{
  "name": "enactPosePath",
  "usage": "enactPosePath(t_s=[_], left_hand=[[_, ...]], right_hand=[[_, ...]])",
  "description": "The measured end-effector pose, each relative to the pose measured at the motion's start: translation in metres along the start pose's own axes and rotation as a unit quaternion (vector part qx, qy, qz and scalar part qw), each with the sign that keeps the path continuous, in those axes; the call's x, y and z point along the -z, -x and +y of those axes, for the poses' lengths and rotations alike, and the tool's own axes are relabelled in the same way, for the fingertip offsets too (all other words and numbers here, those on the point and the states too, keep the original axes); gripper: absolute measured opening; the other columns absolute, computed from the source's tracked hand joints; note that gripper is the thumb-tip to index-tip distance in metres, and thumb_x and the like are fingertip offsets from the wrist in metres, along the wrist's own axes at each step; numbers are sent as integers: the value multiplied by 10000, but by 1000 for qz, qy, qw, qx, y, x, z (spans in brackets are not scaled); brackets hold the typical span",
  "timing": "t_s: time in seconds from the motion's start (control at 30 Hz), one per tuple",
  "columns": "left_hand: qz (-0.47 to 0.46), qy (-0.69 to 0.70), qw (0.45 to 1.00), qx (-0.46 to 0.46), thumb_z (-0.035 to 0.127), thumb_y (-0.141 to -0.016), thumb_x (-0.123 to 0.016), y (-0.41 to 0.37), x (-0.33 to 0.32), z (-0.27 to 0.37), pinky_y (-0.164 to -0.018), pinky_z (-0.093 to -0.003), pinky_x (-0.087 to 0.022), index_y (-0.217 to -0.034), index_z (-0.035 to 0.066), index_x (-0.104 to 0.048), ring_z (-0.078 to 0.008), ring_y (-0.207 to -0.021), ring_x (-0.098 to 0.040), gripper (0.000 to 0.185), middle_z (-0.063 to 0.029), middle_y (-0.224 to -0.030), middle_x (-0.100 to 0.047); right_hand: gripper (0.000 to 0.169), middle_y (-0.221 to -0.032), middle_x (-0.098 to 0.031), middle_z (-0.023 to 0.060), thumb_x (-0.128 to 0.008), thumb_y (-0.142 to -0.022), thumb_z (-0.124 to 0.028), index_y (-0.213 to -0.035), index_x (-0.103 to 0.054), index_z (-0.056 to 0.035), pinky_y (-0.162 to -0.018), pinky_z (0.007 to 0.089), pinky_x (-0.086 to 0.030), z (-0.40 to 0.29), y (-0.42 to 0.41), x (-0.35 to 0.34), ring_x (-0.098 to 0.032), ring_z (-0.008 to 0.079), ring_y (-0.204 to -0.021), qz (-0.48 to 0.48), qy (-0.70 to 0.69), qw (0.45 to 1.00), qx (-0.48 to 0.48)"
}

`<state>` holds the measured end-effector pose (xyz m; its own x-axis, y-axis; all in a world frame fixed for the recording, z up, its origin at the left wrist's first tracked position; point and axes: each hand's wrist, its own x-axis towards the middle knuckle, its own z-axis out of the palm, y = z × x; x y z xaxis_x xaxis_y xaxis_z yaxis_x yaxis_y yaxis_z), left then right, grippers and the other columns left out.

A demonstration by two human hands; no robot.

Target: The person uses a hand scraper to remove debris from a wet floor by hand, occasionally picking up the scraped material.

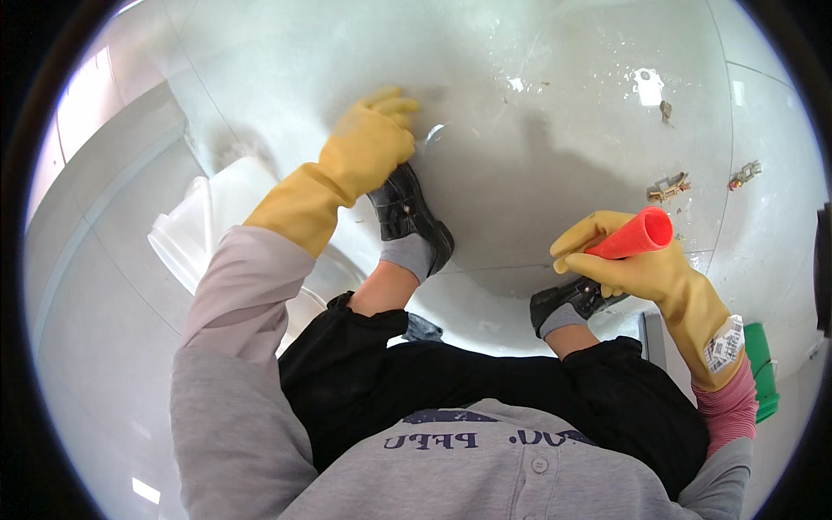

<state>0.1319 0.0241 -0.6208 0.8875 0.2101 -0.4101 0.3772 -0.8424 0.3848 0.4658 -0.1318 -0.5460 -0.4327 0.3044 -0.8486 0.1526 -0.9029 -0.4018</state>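
Observation:
My left hand, in a yellow rubber glove, reaches down toward the pale tiled floor just beyond my left black shoe. Its fingers look slightly apart and blurred, with nothing visible in them; whether they touch the floor I cannot tell. My right hand wears a matching glove with a printed label at the cuff. It grips a red hollow tapered tube above my right black shoe. The tube's open end faces up toward me, and its far end is hidden.
A white plastic container lies left, partly behind my left arm. Small brown debris and another small piece lie on the wet floor to the right. A green plastic object is beside my right forearm. A raised ledge curves along the left.

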Motion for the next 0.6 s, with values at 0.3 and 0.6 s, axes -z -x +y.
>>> enactPosePath(t_s=[0.3,0.6], left_hand=[[-135,128,982,-39,157,-730,-727,24,30,33,-1016,-439,-425,-891,91,-705,-346,-1238,-487,176,-40,-1150,-646],[-115,49,991,-42,132,-739,-688,23,2,34,-988,-377,-463,-862,66,-718,-297,-1211,-521,143,-44,-1179,-655]], right_hand=[[239,-933,-721,11,-741,-871,-271,-1012,-720,-78,-594,225,-493,-12,-9,-9,-594,68,-664,-5,-41,999,-11],[236,-930,-715,11,-733,-884,-269,-1025,-718,-80,-606,226,-494,-3,-9,-7,-588,68,-673,5,-50,999,2]])
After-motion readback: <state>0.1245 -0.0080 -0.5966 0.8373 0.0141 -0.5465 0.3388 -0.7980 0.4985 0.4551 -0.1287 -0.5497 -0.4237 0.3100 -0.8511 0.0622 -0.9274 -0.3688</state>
